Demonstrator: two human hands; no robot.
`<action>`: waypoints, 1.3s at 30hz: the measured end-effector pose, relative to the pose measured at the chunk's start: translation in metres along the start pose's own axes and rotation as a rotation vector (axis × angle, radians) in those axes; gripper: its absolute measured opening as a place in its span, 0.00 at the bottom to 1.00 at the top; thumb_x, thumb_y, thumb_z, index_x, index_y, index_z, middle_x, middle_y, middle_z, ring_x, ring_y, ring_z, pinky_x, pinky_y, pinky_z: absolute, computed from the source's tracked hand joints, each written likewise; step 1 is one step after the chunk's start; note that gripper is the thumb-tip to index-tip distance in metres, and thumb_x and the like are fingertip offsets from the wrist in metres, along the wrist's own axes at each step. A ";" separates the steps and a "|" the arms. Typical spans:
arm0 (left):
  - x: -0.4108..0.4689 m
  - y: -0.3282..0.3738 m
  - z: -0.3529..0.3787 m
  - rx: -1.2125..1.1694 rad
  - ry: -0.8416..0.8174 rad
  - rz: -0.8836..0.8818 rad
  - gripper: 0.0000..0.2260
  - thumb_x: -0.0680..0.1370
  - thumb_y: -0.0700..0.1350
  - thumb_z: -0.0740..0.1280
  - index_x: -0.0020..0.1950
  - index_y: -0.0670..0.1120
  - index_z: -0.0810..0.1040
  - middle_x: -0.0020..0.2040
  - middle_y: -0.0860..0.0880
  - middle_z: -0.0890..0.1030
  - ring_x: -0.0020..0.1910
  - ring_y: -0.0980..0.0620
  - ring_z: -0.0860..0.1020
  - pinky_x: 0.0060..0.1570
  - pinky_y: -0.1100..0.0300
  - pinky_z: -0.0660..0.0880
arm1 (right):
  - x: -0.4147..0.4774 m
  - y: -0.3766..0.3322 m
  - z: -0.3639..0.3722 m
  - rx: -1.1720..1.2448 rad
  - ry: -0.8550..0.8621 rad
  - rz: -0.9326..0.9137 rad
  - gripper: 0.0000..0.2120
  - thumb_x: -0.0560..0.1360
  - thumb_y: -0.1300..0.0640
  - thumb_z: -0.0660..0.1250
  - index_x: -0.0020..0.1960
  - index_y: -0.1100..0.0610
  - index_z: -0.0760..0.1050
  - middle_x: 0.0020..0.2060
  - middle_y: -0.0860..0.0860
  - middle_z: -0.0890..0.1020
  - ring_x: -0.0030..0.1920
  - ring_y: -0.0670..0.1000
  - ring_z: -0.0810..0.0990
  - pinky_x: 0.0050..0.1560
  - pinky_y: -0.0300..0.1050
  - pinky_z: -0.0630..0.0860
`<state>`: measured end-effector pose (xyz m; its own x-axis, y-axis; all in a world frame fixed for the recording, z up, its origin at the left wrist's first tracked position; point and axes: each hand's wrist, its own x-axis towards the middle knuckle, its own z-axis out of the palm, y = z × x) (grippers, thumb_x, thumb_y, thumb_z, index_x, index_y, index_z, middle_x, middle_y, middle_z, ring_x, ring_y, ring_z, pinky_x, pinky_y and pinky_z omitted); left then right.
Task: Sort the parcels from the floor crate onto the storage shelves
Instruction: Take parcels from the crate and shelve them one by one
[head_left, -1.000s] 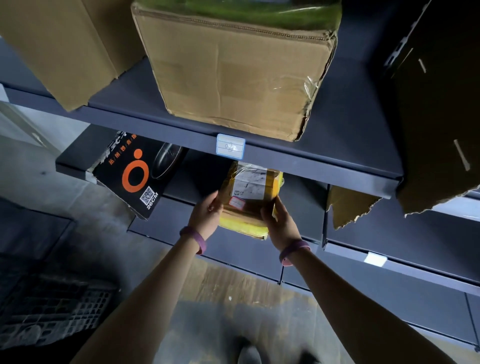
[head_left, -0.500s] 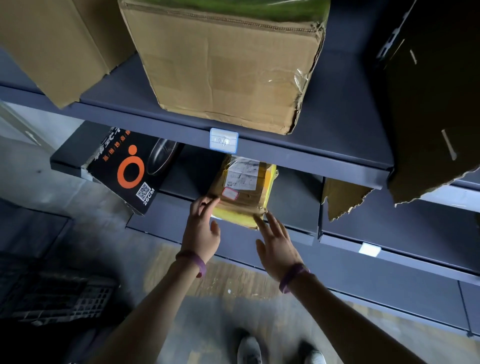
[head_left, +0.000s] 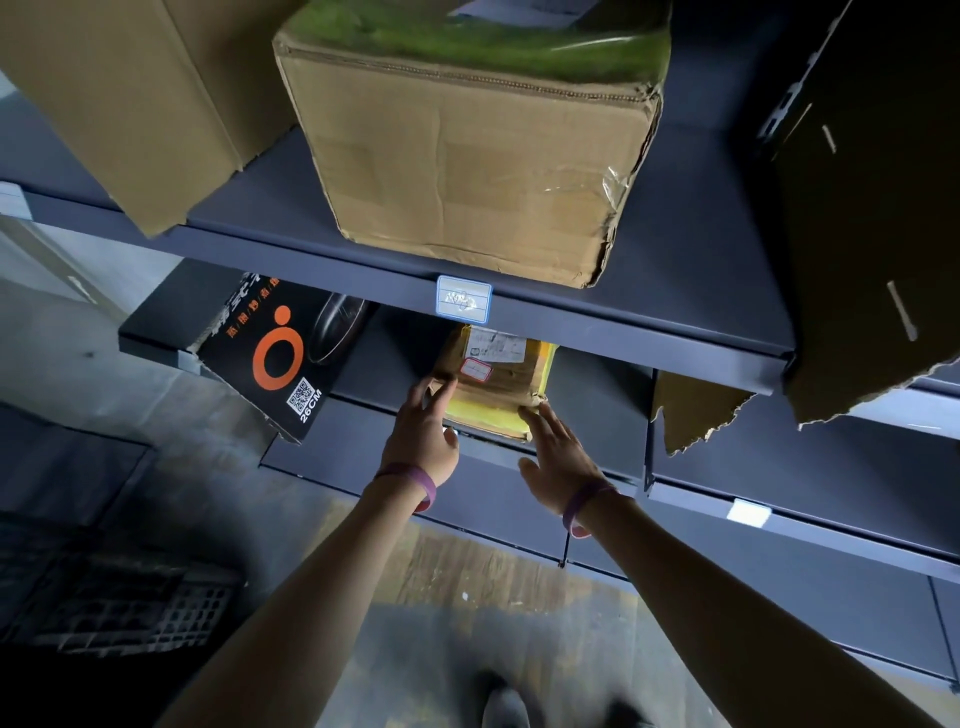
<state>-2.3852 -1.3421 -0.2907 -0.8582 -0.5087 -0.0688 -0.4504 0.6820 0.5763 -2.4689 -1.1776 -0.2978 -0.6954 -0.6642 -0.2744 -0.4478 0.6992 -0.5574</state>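
Presently, head view. Item: one parcel (head_left: 496, 382), yellow-taped and labelled, lying flat on the lower shelf (head_left: 597, 415), partly under the upper shelf (head_left: 675, 270) lip. Judged light, fairly stiff, tape slick; best taken by its two near corners. Left hand (head_left: 421, 434) and right hand (head_left: 558, 457): fingers straight, tips touching the near edge, gripping nothing. Also: two brown cartons (head_left: 467, 156) above, one black pan box (head_left: 275, 358), one floor crate (head_left: 130, 613).
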 end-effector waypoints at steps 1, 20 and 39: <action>-0.001 0.001 -0.001 0.002 0.015 -0.001 0.30 0.76 0.35 0.61 0.76 0.52 0.60 0.76 0.48 0.58 0.73 0.48 0.61 0.62 0.55 0.69 | -0.001 0.000 -0.001 -0.008 0.006 0.009 0.31 0.78 0.61 0.60 0.77 0.51 0.52 0.78 0.53 0.50 0.77 0.56 0.50 0.76 0.49 0.50; -0.228 0.300 0.131 -0.264 -0.360 0.445 0.25 0.75 0.41 0.67 0.72 0.44 0.68 0.70 0.47 0.70 0.71 0.50 0.66 0.70 0.60 0.60 | -0.350 0.168 -0.116 0.277 0.524 0.509 0.29 0.78 0.56 0.64 0.76 0.56 0.58 0.75 0.54 0.61 0.75 0.53 0.59 0.73 0.44 0.56; -0.573 0.600 0.316 0.120 -0.804 1.105 0.30 0.77 0.53 0.63 0.76 0.59 0.55 0.78 0.52 0.53 0.77 0.50 0.47 0.74 0.52 0.47 | -0.848 0.347 -0.124 0.299 1.082 1.150 0.33 0.77 0.49 0.64 0.77 0.52 0.53 0.77 0.54 0.54 0.77 0.54 0.50 0.75 0.45 0.48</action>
<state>-2.2413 -0.4754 -0.1628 -0.6674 0.7385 -0.0963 0.5720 0.5911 0.5688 -2.1040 -0.3387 -0.1608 -0.6784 0.7329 -0.0518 0.5982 0.5100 -0.6181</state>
